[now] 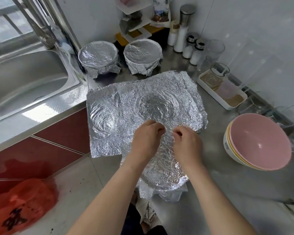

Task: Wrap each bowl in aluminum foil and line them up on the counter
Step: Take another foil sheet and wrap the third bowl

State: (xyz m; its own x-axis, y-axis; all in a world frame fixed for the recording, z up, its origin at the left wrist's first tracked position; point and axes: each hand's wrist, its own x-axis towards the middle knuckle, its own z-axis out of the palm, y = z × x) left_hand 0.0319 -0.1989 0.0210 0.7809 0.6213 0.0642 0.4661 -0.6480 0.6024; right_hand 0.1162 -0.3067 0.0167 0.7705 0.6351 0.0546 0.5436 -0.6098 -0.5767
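A foil-covered bowl [165,170] stands at the counter's front edge, below my hands. My left hand [146,138] and my right hand [187,143] both have curled fingers pinching the foil at the bowl's far rim. Behind it several loose, crumpled foil sheets [139,106] lie flat on the steel counter, hanging over its left edge. At the back stand two wrapped bowls side by side, one on the left [98,58] and one on the right [143,55]. A stack of bare bowls [258,141], pink on top, sits at the right.
A steel sink [24,78] with a tap lies to the left. Jars and shakers [192,48], a glass pitcher [212,53] and a white tray [222,92] with glass containers line the back right wall. A red plastic bag [19,206] lies on the floor.
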